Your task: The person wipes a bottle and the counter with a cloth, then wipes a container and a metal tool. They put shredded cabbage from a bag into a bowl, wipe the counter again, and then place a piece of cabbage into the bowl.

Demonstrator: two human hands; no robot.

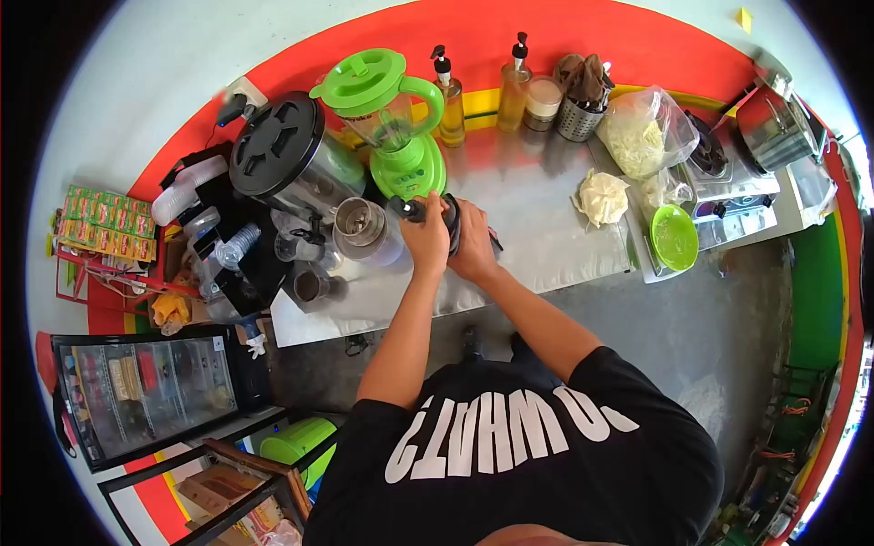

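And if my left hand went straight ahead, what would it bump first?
Your left hand would likely meet the lime-green plastic blender base first, beyond the black object it holds, though depth is unclear.

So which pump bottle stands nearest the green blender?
The left pump bottle, beside the green blender; the other pump bottle stands farther right, next to the lidded jar.

Bright, even light fills the scene — the steel desk shows pale glare, and the right edge blows out to white. Wide-angle distortion bends the red wall band; black vignetting darkens the corners.
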